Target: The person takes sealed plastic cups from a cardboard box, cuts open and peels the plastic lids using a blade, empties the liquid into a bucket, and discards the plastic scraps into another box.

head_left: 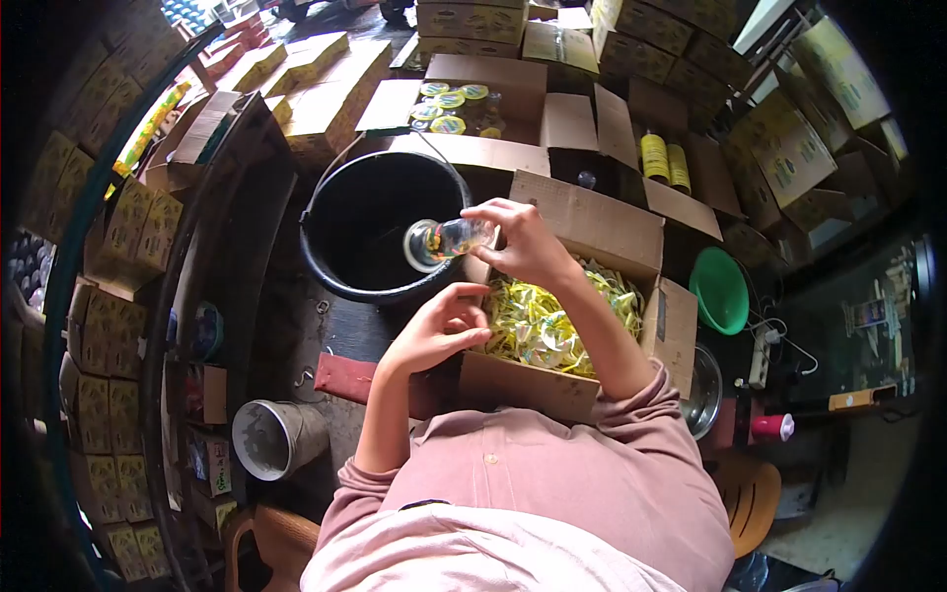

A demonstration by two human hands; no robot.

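Observation:
My right hand (518, 240) is closed around a clear glass jar (444, 242) with a coloured print, tilted on its side with its round end to the left. The jar hangs over the right rim of a black bucket (314, 252) with a wire handle. Just below the jar, my left hand (446, 331) has its fingers curled and apart, with nothing visible in them. Beside it, under my right forearm, a cardboard box (592, 222) holds a heap of yellow and white strips (557, 331).
An open carton (493, 153) with yellow-lidded jars (449, 101) stands ahead. Yellow cylinders (654, 158) stand in another box. A green basin (718, 291) is at the right, a grey bucket (281, 441) at the lower left. Stacked cartons (116, 409) line the left side.

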